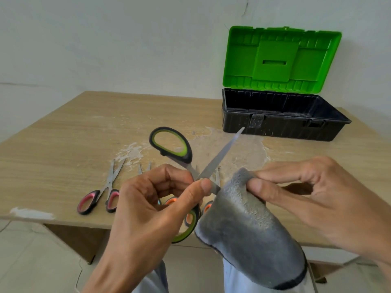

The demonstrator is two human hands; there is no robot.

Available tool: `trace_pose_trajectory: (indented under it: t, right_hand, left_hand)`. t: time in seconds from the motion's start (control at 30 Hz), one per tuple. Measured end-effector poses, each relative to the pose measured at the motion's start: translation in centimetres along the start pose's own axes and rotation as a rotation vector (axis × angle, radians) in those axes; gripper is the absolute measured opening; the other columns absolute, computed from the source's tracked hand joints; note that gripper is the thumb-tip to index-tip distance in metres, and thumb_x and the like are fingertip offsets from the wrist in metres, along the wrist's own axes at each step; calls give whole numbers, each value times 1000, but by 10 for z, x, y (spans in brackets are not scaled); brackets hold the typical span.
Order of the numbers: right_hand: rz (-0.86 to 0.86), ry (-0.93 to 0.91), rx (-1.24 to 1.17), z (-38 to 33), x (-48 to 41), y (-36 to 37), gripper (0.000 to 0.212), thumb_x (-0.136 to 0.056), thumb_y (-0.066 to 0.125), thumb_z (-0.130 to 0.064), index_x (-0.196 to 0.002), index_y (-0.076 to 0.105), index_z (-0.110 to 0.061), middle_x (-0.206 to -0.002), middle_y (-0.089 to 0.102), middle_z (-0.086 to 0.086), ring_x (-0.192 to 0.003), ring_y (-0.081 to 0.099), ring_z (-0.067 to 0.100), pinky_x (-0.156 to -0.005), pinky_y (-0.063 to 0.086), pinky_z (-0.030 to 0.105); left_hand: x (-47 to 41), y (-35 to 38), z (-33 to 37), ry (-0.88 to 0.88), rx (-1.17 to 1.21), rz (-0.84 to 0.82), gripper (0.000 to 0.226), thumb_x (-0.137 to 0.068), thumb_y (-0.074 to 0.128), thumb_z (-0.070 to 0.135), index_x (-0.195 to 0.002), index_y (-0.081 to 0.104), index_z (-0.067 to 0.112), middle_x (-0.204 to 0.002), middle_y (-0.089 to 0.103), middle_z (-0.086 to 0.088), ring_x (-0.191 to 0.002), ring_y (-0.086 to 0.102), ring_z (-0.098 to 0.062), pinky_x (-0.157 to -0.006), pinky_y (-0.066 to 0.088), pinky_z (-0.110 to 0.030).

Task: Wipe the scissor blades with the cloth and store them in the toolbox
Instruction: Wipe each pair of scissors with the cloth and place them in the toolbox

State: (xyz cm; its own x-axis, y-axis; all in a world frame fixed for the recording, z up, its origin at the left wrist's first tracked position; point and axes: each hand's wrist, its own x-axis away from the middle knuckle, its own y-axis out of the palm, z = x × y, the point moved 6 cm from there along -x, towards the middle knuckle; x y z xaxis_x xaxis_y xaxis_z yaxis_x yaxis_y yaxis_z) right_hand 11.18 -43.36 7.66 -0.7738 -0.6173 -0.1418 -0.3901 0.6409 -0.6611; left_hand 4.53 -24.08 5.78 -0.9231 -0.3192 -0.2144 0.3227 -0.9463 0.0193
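Observation:
My left hand (156, 199) pinches the green-and-black scissors (169, 144) near the pivot, blades spread wide; one blade (222, 154) points up toward the toolbox. My right hand (306, 193) pinches the grey cloth (243, 227) around the other blade, which is hidden in the fold. The black toolbox (281, 127) stands open at the back right, its green lid (281, 58) upright against the wall. Pink-handled scissors (101, 195) lie on the table at the left. Orange-handled scissors (208, 206) lie mostly hidden behind my hands.
The wooden table (63, 134) has white stains around its middle and a chipped front edge. More blade tips (145, 167) show above my left hand. A pale wall stands close behind the table. My lap is below the cloth.

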Motion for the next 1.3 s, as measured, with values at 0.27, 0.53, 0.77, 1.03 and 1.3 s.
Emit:
trace_pose_trajectory:
  t: [0.27, 0.53, 0.77, 1.03, 1.3]
  right_hand:
    - [210, -18, -20, -9, 6, 21, 35, -75, 73, -61, -106, 80, -46, -94, 76, -24, -91, 72, -6, -71, 60, 13]
    - [14, 112, -211, 3, 13, 32, 32, -81, 70, -67, -93, 83, -41, -76, 76, 12, -68, 69, 43, -57, 55, 60]
    - [49, 101, -174, 6, 8, 14, 35, -79, 69, -69, -95, 83, -41, -79, 73, 25, -67, 67, 50, -54, 53, 61]
    - [-42, 41, -127, 4, 6, 8, 61, -85, 64, -67, -89, 81, -8, -54, 47, 11, -42, 38, 8, -44, 32, 18]
    - [-55, -12, -110, -5, -1, 25, 52, -93, 58, -67, -92, 81, -20, -59, 55, 9, -54, 50, 30, -53, 41, 39]
  left_hand:
    - [1, -2, 1, 14, 86, 96, 18, -56, 81, 30, -64, 72, 16, -56, 66, -7, -41, 52, -6, -38, 39, -14]
    - [3, -16, -6, -19, 115, 142, 32, -57, 91, 38, -68, 71, 16, -68, 71, -16, -49, 58, -14, -39, 43, -19]
    - [0, -14, -2, -59, 230, 162, 17, -58, 80, 28, -62, 70, 16, -68, 72, -18, -39, 51, -12, -34, 37, -17]
    - [1, -19, -5, -51, 155, 153, 18, -60, 81, 28, -64, 70, 15, -71, 72, -20, -49, 54, -18, -37, 40, -18]
    - [5, 4, -14, -66, 80, 30, 31, -62, 92, 35, -68, 72, 12, -68, 72, -17, -58, 62, -25, -46, 50, -26]
